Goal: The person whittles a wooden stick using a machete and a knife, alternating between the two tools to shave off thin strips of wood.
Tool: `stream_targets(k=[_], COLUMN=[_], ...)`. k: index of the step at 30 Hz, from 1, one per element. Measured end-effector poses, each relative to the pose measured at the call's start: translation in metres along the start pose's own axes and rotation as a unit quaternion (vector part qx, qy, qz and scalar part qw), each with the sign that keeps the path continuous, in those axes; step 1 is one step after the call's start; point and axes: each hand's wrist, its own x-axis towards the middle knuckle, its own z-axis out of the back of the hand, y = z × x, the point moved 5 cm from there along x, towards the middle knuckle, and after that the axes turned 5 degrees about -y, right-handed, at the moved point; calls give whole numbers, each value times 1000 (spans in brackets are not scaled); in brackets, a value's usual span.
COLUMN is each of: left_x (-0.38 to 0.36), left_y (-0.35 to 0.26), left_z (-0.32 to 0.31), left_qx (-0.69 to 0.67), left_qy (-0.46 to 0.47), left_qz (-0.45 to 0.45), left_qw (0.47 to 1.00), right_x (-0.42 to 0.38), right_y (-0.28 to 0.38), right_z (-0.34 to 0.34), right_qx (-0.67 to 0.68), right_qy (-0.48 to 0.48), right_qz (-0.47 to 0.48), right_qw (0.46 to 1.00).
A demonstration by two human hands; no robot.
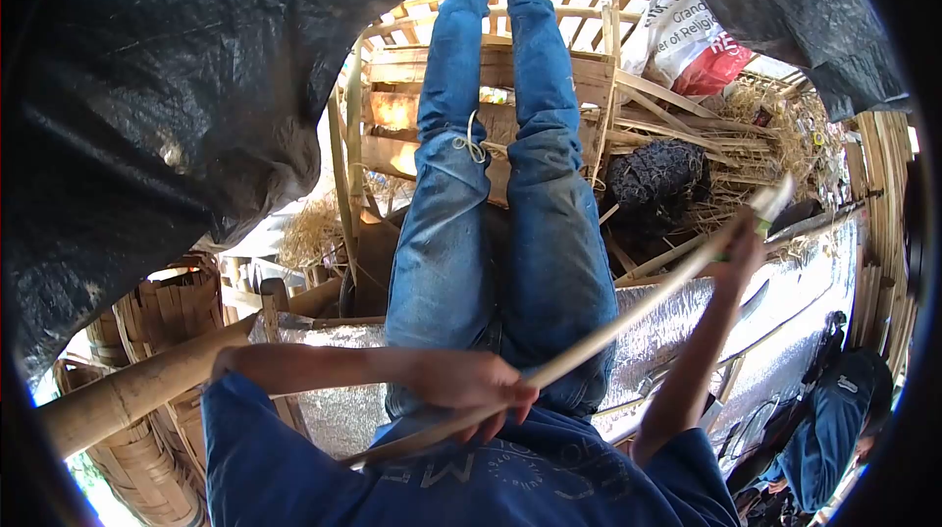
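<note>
A long pale wooden or bamboo strip (613, 326) runs slantwise across my lap in the head view, from low in front of my shirt up to the right. My left hand (471, 382) is closed around its lower part, near my waist. Farther up, my right hand (743, 247) grips around its far end, blurred by motion. Bits of green show beside the right fingers, and a bright whitish tip sticks out beyond them; I cannot tell whether this is a separate tool. My legs in blue jeans (545, 223) stretch forward under the strip.
Black plastic sheeting (177, 105) hangs at the upper left. A dark lump (659, 179) lies among straw and split bamboo (726, 139) at the right, below a printed sack (692, 41). Silvery foil sheeting (343, 399) spans beside my hips. Woven baskets (147, 458) stand behind a bamboo pole (147, 390).
</note>
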Motion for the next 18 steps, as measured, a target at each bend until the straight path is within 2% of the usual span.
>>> stream_targets(k=[1, 3, 5, 7, 8, 11, 13, 14, 15, 17, 18], left_x=[2, 6, 16, 26, 32, 42, 37, 38, 34, 22, 14], left_y=[0, -11, -10, -8, -7, -1, -12, 5, 8, 9, -1], left_z=[5, 29, 36, 38, 38, 52, 62, 64, 60, 54, 44], left_qx=[5, -196, -319, -309, -311, -416, -447, -440, -443, -397, -426], left_qy=[4, -98, -94, -148, -142, -239, -348, -281, -274, -337, -354], left_qz=[1, -149, -180, -224, -218, -220, -201, -192, -189, -185, -182], left_qw=[1000, 964, 925, 913, 914, 850, 800, 831, 832, 833, 813], right_x=[-38, -108, -142, -166, -180, -214, -240, -252, -258, -261, -258], right_y=[17, 55, 59, 56, 57, 55, 56, 61, 59, 60, 57], right_z=[-17, -40, -63, -82, -85, -95, -89, -85, -82, -75, -74], right_qx=[88, 275, 335, 375, 379, 369, 307, 326, 290, 214, 214], right_qy=[15, 143, 215, 294, 332, 424, 438, 453, 529, 520, 518], right_qz=[62, -91, -114, -126, -125, -155, -178, -189, -157, -90, -93], right_qw=[994, 946, 911, 870, 855, 812, 826, 808, 782, 822, 823])
